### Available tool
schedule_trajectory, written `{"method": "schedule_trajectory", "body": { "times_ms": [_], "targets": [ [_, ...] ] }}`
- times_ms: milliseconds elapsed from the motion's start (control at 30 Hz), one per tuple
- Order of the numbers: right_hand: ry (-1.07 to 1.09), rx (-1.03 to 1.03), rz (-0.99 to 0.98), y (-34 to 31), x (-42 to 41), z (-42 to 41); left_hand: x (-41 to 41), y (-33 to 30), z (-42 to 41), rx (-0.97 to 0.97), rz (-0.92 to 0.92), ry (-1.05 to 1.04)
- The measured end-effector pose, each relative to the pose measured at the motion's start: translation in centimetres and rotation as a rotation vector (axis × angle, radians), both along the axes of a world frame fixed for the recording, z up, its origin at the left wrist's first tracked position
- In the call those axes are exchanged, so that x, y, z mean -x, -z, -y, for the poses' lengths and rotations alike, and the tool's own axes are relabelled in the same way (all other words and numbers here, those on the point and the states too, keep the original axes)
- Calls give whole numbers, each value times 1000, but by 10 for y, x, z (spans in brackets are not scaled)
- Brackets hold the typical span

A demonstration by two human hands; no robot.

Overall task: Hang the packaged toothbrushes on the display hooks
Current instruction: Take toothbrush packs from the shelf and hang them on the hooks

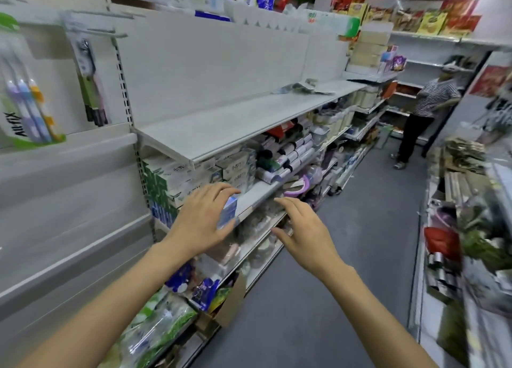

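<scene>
Far left of the bare white metal shelf (249,112), hanging on the white back panel: a green-edged toothbrush pack (23,101) printed "ALL-FIX", with purple, blue and orange handles showing through the clear front. Nearer that shelf, hung on a thin metal display hook (94,31): a second, narrower toothbrush pack (90,82) with green and dark handles, its print too blurred to read. Above it, another bare hook (110,13). Directly under the shelf's left end, stacked white-and-green cartons (235,168) marked with Chinese characters; beside them, toward the right, white cylinders with dark caps (288,151) lying in a pile. Below and in front of the shelf, left hand (202,220) stretched forward, fingers spread and lightly bent, holding nothing, over a small blue-and-white box (230,209) at a lower shelf edge; contact with the box unclear. Just right of it, right hand (302,231) likewise spread and unclenched, holding nothing. Low under the shelf, a brown cardboard box (232,301) with blue packets. Beyond the shelf's right end, down the grey-floored aisle, a person in a striped top (432,96). Far right, red and yellow snack bags (432,21) up high, lettering blurred.
</scene>
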State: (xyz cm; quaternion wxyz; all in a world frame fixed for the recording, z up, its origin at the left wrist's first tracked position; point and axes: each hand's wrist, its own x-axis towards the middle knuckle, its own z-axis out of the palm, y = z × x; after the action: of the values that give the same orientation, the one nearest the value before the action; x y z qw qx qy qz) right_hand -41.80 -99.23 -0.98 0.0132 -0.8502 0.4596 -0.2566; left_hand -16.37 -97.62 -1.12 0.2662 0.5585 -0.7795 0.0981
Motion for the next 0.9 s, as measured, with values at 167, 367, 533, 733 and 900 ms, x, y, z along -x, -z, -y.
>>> {"method": "schedule_trajectory", "body": {
  "times_ms": [167,367,533,733,900],
  "targets": [
    [45,16,-21,-8,20,73,22,-12,85,-10,-2,37],
    [106,4,36,-12,48,148,49,-17,167,-34,6,87],
    [112,-5,61,-10,76,218,71,-14,231,-39,7,87],
    [66,2,57,-4,122,319,116,-8,316,-18,-6,49],
    [-14,8,24,-1,168,411,168,-6,395,-19,2,-34]
  ]
}}
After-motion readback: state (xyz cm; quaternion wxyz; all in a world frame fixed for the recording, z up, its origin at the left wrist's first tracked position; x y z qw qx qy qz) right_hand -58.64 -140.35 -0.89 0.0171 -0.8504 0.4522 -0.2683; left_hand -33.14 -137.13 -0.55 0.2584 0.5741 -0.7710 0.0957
